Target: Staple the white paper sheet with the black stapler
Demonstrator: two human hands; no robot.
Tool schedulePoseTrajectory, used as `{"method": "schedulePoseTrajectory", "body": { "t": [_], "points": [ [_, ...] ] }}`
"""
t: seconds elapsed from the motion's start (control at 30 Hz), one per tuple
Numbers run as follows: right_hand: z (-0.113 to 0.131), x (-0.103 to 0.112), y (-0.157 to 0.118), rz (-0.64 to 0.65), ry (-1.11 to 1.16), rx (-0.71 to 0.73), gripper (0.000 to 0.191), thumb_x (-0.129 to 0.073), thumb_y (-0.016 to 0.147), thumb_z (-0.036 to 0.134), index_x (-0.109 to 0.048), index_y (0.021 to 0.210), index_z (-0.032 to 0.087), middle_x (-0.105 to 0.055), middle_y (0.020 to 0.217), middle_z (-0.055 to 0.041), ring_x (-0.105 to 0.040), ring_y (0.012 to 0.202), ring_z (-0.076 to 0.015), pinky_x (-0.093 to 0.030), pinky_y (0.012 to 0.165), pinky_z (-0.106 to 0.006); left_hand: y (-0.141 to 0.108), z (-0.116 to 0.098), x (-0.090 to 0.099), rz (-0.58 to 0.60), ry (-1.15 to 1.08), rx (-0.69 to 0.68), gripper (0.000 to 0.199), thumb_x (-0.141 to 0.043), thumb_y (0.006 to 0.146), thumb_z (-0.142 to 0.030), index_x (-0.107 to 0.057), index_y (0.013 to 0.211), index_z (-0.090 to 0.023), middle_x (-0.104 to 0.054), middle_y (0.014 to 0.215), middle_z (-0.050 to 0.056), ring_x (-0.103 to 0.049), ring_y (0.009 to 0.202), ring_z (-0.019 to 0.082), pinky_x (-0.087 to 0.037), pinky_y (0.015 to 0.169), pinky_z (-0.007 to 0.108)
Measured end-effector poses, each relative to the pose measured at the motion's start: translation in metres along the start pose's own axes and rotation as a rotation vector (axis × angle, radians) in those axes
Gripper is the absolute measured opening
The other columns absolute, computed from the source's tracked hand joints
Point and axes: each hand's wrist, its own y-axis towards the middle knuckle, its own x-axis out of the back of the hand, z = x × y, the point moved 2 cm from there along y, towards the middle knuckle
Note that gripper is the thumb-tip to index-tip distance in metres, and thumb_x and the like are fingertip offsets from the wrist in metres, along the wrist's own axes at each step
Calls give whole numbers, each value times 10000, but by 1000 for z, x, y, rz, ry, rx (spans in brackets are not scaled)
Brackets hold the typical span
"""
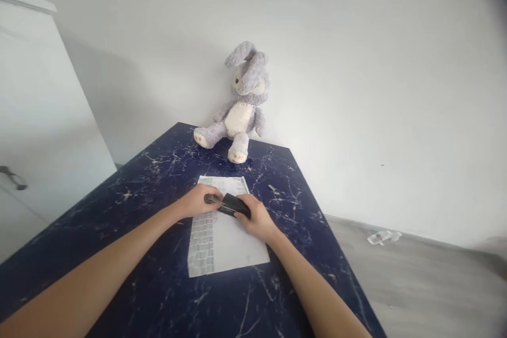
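A black stapler (234, 206) is held between my two hands, above a sheet of paper. My right hand (255, 217) is wrapped around its wide right end. At its narrower left end, where a bit of metal shows, the fingers of my left hand (200, 200) are closed in a pinch. Whether the stapler is fully opened up is hard to make out. The white paper (237, 253) lies on the table under both hands, with a grey brick-like pattern down its left side. A small dark and silver piece (273, 189) rests right of the paper.
The dark blue marbled table (158, 274) ends against a white wall. A grey plush rabbit (240, 116) sits at its far edge. On the left stands a white cabinet (47, 105) with a dark handle. A clear plastic item (383, 237) lies on the floor at right.
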Motion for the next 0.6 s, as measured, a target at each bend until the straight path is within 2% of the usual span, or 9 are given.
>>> {"method": "schedulePoseTrajectory", "body": {
  "t": [0.2, 0.3, 0.43, 0.53, 0.6],
  "points": [
    [-2, -1, -1, -22, 59, -13, 366, -636, 854, 151, -603, 1212, 223, -666, 1097, -77, -625, 1000, -240, -497, 896, -385, -3, -4, 2, 12, 24, 13, 151, -714, 810, -251, -781, 934, -197, -776, 908, 51, -716, 807, 190, -528, 754, 266],
    [-3, 0, -1, -51, 62, -30, 355, -655, 831, 155, -621, 1179, 216, -681, 1073, -79, -640, 985, -245, -508, 892, -392, -4, -10, 7, 28, 30, -52, 159, -720, 832, -293, -796, 947, -213, -781, 937, 65, -724, 843, 201, -539, 811, 289],
    [-6, 9, -2, -87, 52, -49, 347, -668, 832, 203, -630, 1177, 211, -699, 1067, -77, -661, 949, -241, -523, 868, -385, -6, -11, 14, 24, -44, -98, 240, -691, 878, -339, -794, 1073, -243, -779, 1043, 82, -736, 913, 214, -559, 870, 314],
    [-7, 20, -6, -69, 87, -50, 332, -679, 853, 268, -634, 1177, 208, -703, 1060, -66, -666, 924, -230, -527, 847, -355, -7, -3, 13, 54, -134, -61, 277, -710, 868, -375, -792, 1099, -247, -779, 1083, 86, -741, 978, 241, -562, 929, 351],
    [-6, 26, -8, -51, 142, -33, 336, -697, 855, 318, -646, 1168, 205, -701, 1040, -53, -663, 905, -222, -522, 838, -336, -7, 4, 10, 94, -175, 10, 319, -765, 819, -400, -795, 1099, -250, -777, 1094, 87, -739, 1006, 264, -562, 944, 371]
  ]
}}
